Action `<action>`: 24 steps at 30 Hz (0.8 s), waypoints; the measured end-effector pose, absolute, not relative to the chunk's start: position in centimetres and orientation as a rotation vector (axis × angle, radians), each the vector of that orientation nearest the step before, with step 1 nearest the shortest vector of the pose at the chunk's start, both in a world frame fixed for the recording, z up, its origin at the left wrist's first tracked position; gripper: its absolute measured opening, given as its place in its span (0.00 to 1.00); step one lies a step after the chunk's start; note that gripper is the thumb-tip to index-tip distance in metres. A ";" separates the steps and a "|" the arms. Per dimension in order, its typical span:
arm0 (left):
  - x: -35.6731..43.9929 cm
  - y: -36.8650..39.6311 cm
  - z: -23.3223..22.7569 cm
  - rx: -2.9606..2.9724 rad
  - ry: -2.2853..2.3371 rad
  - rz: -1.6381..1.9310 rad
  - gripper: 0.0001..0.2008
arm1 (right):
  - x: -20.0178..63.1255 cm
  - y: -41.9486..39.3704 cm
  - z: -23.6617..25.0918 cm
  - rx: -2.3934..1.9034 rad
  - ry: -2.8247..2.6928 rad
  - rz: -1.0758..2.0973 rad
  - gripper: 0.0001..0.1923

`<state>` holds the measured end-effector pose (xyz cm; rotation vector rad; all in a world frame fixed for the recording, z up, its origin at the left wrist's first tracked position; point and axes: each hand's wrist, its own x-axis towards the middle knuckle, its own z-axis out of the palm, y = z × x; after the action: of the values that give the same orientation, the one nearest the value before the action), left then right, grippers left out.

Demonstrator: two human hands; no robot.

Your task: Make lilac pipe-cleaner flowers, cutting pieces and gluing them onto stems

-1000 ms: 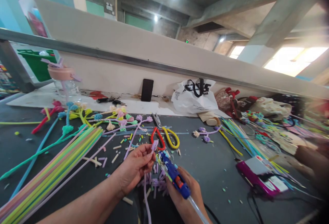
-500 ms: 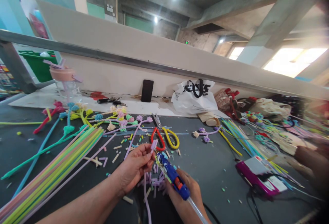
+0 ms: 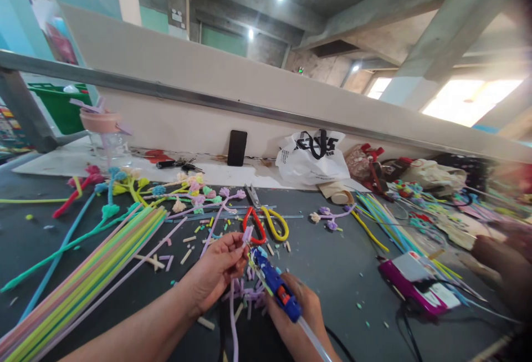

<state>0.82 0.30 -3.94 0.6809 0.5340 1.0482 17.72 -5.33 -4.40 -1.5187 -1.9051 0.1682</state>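
Head view: the left hand (image 3: 216,273) has its fingers (image 3: 238,244) pinching the tip of one lilac stem (image 3: 233,317), whose long axis runs from that tip toward the near edge. Just right, the right hand (image 3: 297,309) is wrapped around one blue glue gun (image 3: 274,284), nozzle aimed far-left at the pinched tip. One pair of scissors (image 3: 266,223) lies farther along the bench (image 3: 341,273).
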 end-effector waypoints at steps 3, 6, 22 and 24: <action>0.7 0.3 -3.9 0.664 0.533 1.050 0.09 | 17.7 -5.4 -4.3 -1.508 -1.908 0.164 0.06; 0.7 0.3 -4.0 0.658 0.512 1.042 0.09 | 17.8 -5.4 -4.3 -1.508 -1.896 0.163 0.05; 0.3 0.8 -3.9 0.592 0.489 1.000 0.08 | 19.3 -5.1 -3.3 -1.560 -1.819 -0.030 0.07; 0.2 0.9 -4.2 0.580 0.462 1.005 0.08 | 21.0 -4.7 -2.7 -1.598 -1.878 -0.084 0.10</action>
<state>0.22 0.95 -4.16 0.5804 0.4623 1.0054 21.05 -4.67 -2.75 -1.5976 -1.8776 -0.0842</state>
